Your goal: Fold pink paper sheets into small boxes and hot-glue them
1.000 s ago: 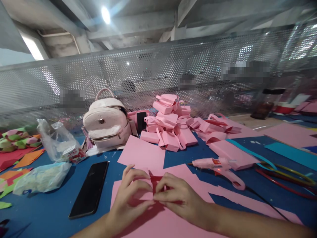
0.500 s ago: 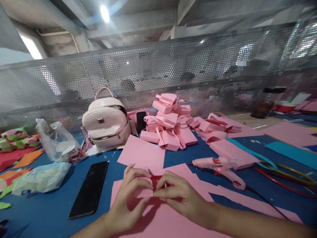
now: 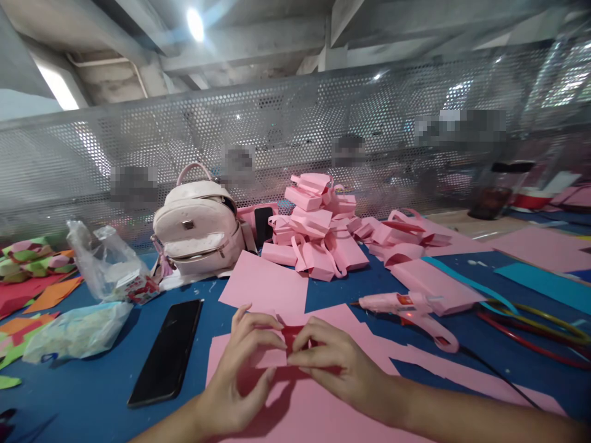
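Observation:
A small folded pink paper box [image 3: 269,357] is held between my two hands, above a sheet of pink paper [image 3: 314,409]. My left hand [image 3: 247,363] curls its fingers over the box's left side, with the thumb below. At the box's right edge, the fingertips of my right hand [image 3: 330,360] pinch the paper. The inside of the box shows as a darker pink gap between the hands; its far side is partly hidden by my fingers. To the right lies a pink glue gun [image 3: 406,306] with its cord, its nozzle pointing left.
A black phone [image 3: 167,354] lies left of my hands. Behind stand a pale pink backpack [image 3: 198,227] and a heap of pink paper bags [image 3: 318,227]. Plastic bags [image 3: 78,332] and coloured scraps are at left. A perforated metal screen [image 3: 286,123] closes the back of the blue table.
Almost nothing differs. Both hands keep their hold on the paper box in nearly the same place.

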A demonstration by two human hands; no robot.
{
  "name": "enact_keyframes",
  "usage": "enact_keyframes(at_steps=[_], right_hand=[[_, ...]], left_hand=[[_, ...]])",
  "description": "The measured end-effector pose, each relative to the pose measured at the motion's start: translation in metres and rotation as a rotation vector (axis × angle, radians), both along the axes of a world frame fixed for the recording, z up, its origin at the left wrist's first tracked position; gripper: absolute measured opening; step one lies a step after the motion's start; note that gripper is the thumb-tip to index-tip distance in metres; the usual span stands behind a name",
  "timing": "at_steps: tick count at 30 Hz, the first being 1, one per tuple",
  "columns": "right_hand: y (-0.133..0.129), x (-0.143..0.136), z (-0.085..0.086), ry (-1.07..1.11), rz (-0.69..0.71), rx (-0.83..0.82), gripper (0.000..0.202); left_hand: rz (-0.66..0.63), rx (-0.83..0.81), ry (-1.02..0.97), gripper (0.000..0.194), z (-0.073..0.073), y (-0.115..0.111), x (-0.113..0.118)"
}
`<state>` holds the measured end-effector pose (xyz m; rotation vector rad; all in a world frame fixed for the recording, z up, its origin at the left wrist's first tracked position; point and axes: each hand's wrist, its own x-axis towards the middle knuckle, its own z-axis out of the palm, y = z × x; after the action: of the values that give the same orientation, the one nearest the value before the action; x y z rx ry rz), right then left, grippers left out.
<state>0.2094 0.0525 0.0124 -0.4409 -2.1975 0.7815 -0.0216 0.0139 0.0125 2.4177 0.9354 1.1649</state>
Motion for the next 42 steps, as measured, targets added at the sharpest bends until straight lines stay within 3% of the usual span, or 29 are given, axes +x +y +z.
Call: enact_keyframes(at_steps=[10,19,29,42], right_hand=[[-0.001,-0.002,0.000,-0.005,0.005,0.047,0.021],[0.000,0.000,-0.001,0.007,0.020,0.046,0.026],[0.000,0.000,-0.002,-0.008,0.012,0.003,0.027],[0.004,-0.002,-0.005,-0.003,-0.023,-0.013,0.020]], left_hand=[[0.081,0.084,0.002,0.021,-0.007,0.002,0.004],[0.138,-0.012,-0.058,0.011,-0.006,-0.005,0.011],[0.070,-0.032,-0.038,0.025,0.001,-0.011,0.006],[0.040,-0.073,-0.030,0.023,-0.003,-0.004,0.005]])
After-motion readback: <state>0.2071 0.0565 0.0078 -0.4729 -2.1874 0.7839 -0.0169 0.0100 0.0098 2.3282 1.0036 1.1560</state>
